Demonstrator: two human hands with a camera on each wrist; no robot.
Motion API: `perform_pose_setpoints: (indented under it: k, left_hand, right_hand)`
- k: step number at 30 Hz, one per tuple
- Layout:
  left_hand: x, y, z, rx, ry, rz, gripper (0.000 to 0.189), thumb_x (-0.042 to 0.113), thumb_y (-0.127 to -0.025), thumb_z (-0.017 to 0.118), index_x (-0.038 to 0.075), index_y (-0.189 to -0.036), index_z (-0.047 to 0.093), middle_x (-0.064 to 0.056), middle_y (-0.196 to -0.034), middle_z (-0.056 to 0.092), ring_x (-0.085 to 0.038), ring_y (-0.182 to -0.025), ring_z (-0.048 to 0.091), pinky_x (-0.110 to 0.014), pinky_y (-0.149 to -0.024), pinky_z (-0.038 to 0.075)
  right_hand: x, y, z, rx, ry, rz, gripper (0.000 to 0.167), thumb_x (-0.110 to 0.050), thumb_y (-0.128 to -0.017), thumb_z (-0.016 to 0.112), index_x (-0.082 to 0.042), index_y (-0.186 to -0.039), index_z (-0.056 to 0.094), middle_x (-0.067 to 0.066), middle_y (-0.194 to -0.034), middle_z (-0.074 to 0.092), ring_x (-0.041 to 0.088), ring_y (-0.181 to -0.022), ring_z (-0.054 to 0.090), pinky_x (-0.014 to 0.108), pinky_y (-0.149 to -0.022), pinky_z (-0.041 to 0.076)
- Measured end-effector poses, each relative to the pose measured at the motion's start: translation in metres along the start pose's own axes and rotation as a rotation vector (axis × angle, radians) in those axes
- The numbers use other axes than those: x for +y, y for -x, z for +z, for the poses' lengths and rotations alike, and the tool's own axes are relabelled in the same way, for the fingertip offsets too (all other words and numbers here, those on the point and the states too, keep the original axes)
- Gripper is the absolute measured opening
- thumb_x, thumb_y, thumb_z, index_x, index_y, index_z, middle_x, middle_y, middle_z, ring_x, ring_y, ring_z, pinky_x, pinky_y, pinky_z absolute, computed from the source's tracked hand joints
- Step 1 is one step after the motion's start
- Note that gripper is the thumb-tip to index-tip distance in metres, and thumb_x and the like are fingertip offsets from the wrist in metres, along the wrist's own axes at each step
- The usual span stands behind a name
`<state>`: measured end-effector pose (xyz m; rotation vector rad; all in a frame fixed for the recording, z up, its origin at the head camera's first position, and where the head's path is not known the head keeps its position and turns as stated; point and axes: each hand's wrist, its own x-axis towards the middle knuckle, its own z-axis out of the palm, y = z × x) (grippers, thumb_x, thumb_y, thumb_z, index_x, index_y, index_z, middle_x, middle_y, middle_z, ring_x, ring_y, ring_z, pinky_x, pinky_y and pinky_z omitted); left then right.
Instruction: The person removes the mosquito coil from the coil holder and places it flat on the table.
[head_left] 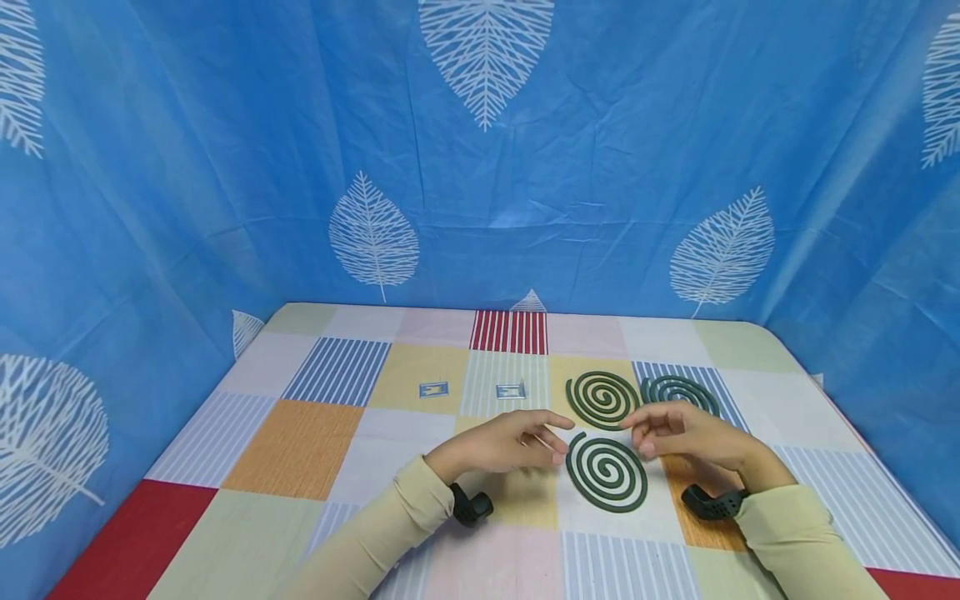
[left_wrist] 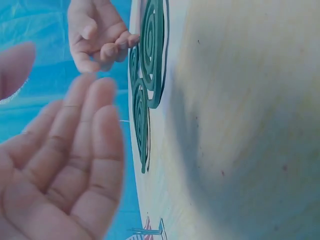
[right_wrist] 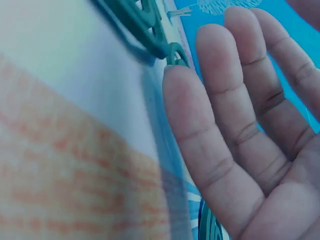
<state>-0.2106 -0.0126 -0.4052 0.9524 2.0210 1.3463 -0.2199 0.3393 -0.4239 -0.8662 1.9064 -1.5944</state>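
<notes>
Three dark green mosquito coils lie flat on the patchwork cloth. The front coil (head_left: 606,472) sits between my two hands. Behind it lies the middle coil (head_left: 602,399), and the right coil (head_left: 679,391) is partly covered by my right hand. My left hand (head_left: 510,442) hovers at the left of the front coil, fingers loosely extended, holding nothing. My right hand (head_left: 682,432) is at the right side of the coils, its fingers relaxed and nothing in its grasp. In the right wrist view a coil (right_wrist: 142,25) shows beyond the fingertips; whether they touch it I cannot tell.
Two small metal coil stands, a left one (head_left: 433,389) and a right one (head_left: 511,391), lie left of the coils. A blue curtain (head_left: 525,208) with white leaves rises behind the table. The patchwork tablecloth (head_left: 292,437) covers the table.
</notes>
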Motion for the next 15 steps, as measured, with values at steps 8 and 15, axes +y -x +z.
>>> perform_pose_setpoints:
  k: [8,15]
  left_hand:
    - [0.001,0.002,-0.004,0.189,0.066,0.145,0.038,0.004,-0.107,0.065,-0.007,-0.144,0.062,-0.024,-0.128,0.073,-0.009,-0.110,0.070,-0.023,-0.098,0.054]
    - [0.003,0.014,-0.020,0.342,0.114,0.185,0.037,0.005,-0.109,0.062,-0.006,-0.145,0.062,-0.025,-0.131,0.071,-0.026,-0.115,0.071,-0.032,-0.100,0.057]
  right_hand:
    - [-0.001,0.003,-0.002,0.005,-0.144,-0.124,0.044,0.014,-0.106,0.050,-0.007,-0.139,0.070,0.001,-0.118,0.075,0.012,-0.107,0.072,0.031,-0.093,0.062]
    - [-0.002,0.009,-0.009,0.062,-0.171,-0.225,0.051,0.014,-0.109,0.042,-0.014,-0.142,0.069,-0.003,-0.117,0.075,0.013,-0.109,0.074,0.032,-0.095,0.061]
